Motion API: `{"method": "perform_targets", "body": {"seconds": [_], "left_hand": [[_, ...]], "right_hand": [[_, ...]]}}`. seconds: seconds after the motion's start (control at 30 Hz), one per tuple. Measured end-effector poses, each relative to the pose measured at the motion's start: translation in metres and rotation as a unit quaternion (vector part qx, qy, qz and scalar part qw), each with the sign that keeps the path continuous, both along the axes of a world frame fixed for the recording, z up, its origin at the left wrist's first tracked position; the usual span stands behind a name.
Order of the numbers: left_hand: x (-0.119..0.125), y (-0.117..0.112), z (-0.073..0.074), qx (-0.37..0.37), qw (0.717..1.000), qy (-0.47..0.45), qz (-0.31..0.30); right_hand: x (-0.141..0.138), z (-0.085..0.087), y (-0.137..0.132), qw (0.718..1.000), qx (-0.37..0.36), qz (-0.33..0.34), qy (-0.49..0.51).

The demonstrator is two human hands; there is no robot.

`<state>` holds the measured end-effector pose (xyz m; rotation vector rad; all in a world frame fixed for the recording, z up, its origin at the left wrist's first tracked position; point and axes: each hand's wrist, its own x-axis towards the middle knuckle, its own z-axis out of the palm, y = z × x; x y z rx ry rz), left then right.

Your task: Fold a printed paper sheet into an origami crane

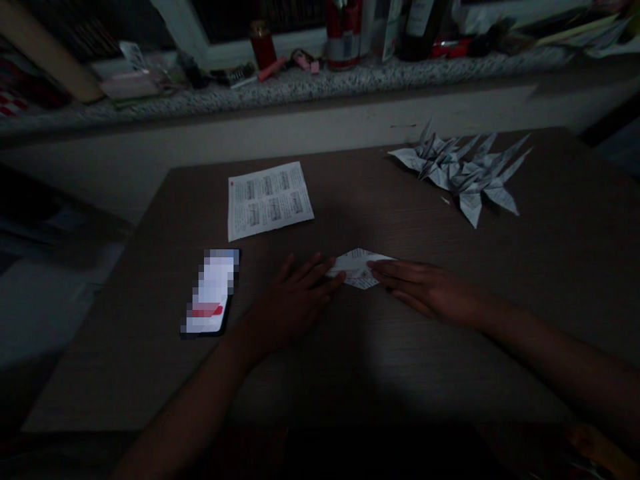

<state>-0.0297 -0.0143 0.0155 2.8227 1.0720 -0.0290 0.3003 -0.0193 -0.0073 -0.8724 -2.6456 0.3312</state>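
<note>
Pressing from both sides, two bare hands touch a folded piece of printed paper (pixel 361 268), which lies flat near the middle of the brown table (pixel 320 380). The left hand (pixel 295 300) is rather wide, its fingers spread and its tips at the left end of the paper. The right hand (pixel 433 290) is flat and more narrow, its fingers close together over the right end. Whether some part of the paper is pinched under the fingers, I cannot tell. Left of the left hand lies a lit phone (pixel 213 293), its screen blurred. Behind it is a printed sheet (pixel 270 200). Several pointed paper figures (pixel 457 170) stand grouped at the far right, near the wall.
</note>
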Motion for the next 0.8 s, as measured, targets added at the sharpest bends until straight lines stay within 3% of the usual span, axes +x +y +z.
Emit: {"method": "perform_targets", "body": {"seconds": [0.2,0.5,0.67,0.8], "left_hand": [[-0.006,0.003,0.004,-0.007,1.0,0.019,0.017],[0.013,-0.006,0.005,0.072,0.997,-0.02,-0.008],[0.025,-0.012,0.0,0.049,0.997,-0.042,-0.044],[0.03,-0.014,-0.004,0.034,0.998,-0.05,-0.029]], "right_hand": [[0.005,0.001,0.003,0.999,-0.035,0.006,0.007],[-0.002,-0.003,-0.006,0.998,0.047,-0.018,-0.023],[-0.012,-0.005,-0.015,0.994,0.071,-0.063,-0.045],[-0.021,-0.002,-0.02,0.994,0.077,-0.069,-0.042]]}}
